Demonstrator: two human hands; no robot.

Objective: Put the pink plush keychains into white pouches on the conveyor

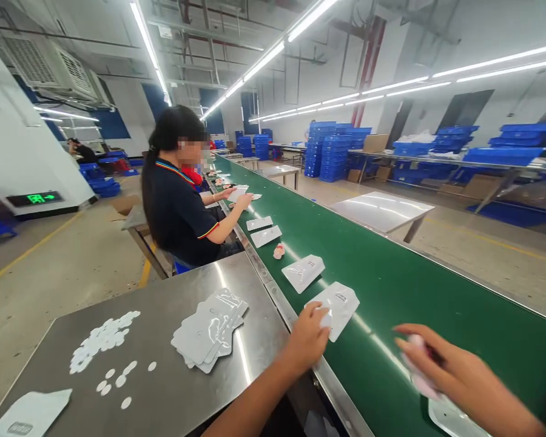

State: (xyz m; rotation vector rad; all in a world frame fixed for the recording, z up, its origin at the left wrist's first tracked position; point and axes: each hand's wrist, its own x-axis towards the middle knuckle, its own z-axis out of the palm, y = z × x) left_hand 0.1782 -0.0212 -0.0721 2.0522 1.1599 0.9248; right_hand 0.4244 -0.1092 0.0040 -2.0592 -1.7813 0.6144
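Observation:
My left hand (307, 338) is closed at the near edge of a flat white pouch (341, 306) lying on the green conveyor belt (391, 279). Its fingertips cover that corner of the pouch. Over the belt at the right, my right hand (459, 367) is blurred by motion, with a small pink object (419, 370) between thumb and fingers. What kind of object it is does not show clearly. Below that hand another shiny pouch (452, 417) lies partly hidden on the belt.
A steel table (159, 400) at left bears a pile of white pouches (209, 331), round white discs (102, 340) and a single pouch (36, 413). Farther along the belt lie more pouches (304, 273) and a small pink figure (279, 250). A co-worker (177, 194) sits beside the belt, handling a pouch.

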